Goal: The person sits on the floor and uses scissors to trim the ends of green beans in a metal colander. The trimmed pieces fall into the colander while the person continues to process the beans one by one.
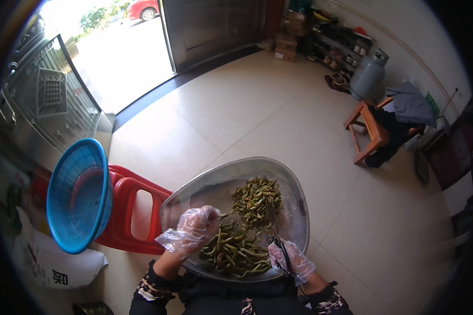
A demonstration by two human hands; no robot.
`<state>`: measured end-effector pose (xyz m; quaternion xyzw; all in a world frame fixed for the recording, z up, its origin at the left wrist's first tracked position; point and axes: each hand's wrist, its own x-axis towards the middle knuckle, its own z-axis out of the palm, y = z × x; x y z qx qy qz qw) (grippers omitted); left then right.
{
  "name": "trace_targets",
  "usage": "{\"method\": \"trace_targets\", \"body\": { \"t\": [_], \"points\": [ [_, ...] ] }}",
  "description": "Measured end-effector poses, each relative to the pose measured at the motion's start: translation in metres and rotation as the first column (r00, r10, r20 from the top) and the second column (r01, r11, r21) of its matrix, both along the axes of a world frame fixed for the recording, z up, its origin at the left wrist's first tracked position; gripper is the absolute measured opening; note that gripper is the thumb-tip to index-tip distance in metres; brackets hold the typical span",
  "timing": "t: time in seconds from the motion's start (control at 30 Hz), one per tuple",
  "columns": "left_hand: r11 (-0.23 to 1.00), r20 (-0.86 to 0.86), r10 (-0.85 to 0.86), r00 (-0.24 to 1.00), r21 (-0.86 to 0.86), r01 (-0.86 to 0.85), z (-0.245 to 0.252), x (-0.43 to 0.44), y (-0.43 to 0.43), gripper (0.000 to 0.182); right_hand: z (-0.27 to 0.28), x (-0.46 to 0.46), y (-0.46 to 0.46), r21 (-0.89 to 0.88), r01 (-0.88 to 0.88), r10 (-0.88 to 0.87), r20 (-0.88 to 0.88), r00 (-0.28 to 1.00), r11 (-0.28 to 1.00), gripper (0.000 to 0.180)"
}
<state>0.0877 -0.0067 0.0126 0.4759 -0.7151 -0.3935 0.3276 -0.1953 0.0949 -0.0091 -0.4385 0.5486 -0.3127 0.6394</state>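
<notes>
A wide metal mesh basket (pixel 205 175) sits at my lap. Whole green chili peppers (pixel 236 252), or similar slender pods, lie in its near part, and a heap of cut pieces (pixel 256 197) rests farther back. My left hand (pixel 197 228), in a clear plastic glove, is closed above the basket's left half; a small green tip, seemingly of a pepper, pokes out from its fingers. In my gloved right hand (pixel 293 262), at the near right rim, is a pair of scissors (pixel 275 228). Their blades point away from me towards the cut heap; how far they are spread is unclear.
Left of the basket, a blue plastic basket (pixel 79 197) stands tilted on a red plastic stool (pixel 120 232). A white printed sack (pixel 69 264) lies below it. Farther right are a wooden stool (pixel 372 130) with clothes, a gas cylinder (pixel 368 75) and a shoe rack (pixel 339 43).
</notes>
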Motion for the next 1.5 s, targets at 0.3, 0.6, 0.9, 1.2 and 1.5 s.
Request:
{"method": "trace_targets", "body": {
  "t": [0.3,0.6,0.9,1.2,1.5],
  "points": [
    [0.814,-0.652,0.329,0.683,0.563,0.145,-0.011,-0.092,0.002,0.019,0.023,0.016,-0.006,-0.324,-0.166,-0.03,-0.522,0.852,0.931,0.034],
    [0.796,-0.647,0.267,0.714,0.566,0.215,-0.017,-0.093,0.009,0.015,0.017,0.017,-0.009,-0.357,-0.219,-0.042,-0.597,0.801,0.908,0.038],
    [0.804,-0.552,0.372,0.747,0.594,0.039,-0.007,-0.096,0.022,0.019,0.019,0.02,-0.009,-0.359,-0.2,-0.046,-0.574,0.818,0.912,0.038],
    [0.824,-0.477,0.335,0.813,0.566,-0.007,-0.012,-0.089,0.015,0.019,0.008,0.016,-0.009,-0.291,-0.258,0.037,-0.596,0.802,0.921,0.042],
    [0.818,-0.543,0.37,0.754,0.575,0.013,-0.017,-0.093,0.018,0.02,0.021,0.02,-0.01,-0.275,-0.23,0.034,-0.571,0.82,0.934,0.036]
  ]
}}
